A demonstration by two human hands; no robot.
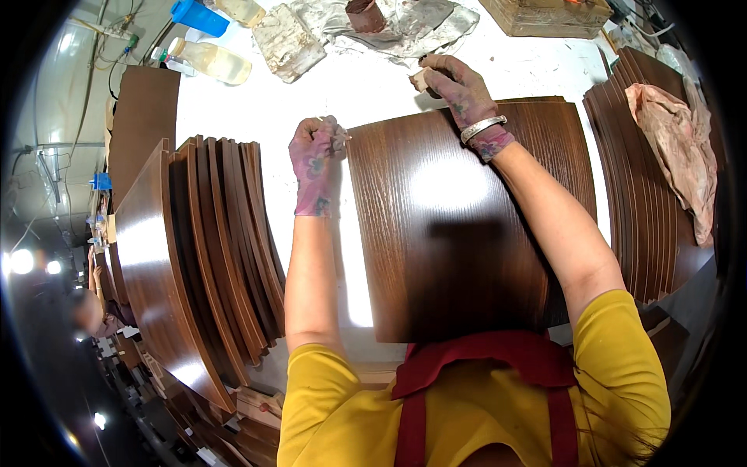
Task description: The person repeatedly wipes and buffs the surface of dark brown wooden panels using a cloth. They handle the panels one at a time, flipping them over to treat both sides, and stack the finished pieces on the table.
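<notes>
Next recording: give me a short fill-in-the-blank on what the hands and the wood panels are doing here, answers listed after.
1. The dark wood panel lies flat on a ____ table.
2. The right hand holds a small block at the panel's ____ edge.
3. The left hand grips the panel's far ____ corner.
4. The right wrist wears a ____ bracelet.

Missing words: white; far; left; silver

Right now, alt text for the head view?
A person's gloved left hand and right hand work along the far edge of a dark wood-grain panel on a white table; the right hand grips a small block. Stacked panels lean left.
</notes>
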